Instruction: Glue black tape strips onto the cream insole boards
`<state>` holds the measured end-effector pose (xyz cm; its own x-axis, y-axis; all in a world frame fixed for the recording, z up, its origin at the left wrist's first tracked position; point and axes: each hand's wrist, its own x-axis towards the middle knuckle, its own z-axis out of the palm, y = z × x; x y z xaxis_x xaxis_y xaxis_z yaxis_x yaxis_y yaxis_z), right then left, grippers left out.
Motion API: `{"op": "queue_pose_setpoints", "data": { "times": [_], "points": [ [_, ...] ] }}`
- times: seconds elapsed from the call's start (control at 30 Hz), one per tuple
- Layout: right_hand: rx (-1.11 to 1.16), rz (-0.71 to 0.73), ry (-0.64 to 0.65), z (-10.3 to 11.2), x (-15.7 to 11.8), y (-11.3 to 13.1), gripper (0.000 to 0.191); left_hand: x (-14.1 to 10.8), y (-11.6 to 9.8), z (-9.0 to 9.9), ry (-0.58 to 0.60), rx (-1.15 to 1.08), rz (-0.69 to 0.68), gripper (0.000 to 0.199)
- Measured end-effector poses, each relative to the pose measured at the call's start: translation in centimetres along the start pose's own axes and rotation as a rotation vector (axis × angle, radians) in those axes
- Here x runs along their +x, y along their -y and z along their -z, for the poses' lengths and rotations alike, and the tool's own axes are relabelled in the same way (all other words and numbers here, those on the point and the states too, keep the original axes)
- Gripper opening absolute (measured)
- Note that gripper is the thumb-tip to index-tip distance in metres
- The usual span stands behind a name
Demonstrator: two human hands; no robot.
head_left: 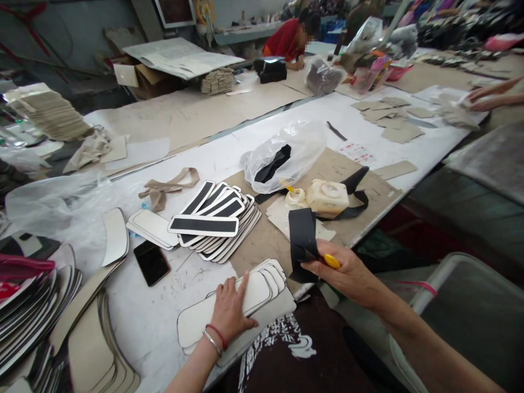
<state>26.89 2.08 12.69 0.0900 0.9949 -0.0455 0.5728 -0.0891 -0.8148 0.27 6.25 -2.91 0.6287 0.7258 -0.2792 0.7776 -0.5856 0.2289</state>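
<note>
My left hand (230,308) lies flat with its fingers spread on a fanned stack of white rounded panels (196,322) at the front edge of the table. My right hand (344,270) is closed on a wide black strip (302,234), which hangs in a loop. A yellow handle (332,261) sticks out of the same hand; the rest of that tool is hidden. Beyond my hands is a pile of white panels with black strips (203,225) on them. A stained plastic bottle (327,196) lies beside a small pot (295,198) with a yellow stick in it.
A phone (151,263) lies left of my left hand. Curved panels (90,349) are stacked at the left edge. A clear plastic bag (303,147) with black material lies mid-table. A person in red (282,39) bends over the far table, and another person's hands (491,97) handle beige pieces at right.
</note>
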Motion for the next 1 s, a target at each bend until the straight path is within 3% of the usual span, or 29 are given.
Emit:
{"op": "queue_pose_setpoints", "data": {
  "times": [0.27,0.7,1.0],
  "points": [
    [-0.057,-0.045,-0.052,0.1,-1.2,-2.0,0.024,0.8,-1.7,-0.5,-0.008,-0.015,0.106,0.118],
    [0.047,0.127,0.096,4.7,4.0,-8.0,0.024,2.8,-7.2,-0.3,0.066,-0.049,0.335,0.112],
    [0.060,0.163,0.130,6.9,5.4,-10.8,0.025,5.5,-9.8,-0.3,0.107,-0.034,0.357,0.119]
  ]
}}
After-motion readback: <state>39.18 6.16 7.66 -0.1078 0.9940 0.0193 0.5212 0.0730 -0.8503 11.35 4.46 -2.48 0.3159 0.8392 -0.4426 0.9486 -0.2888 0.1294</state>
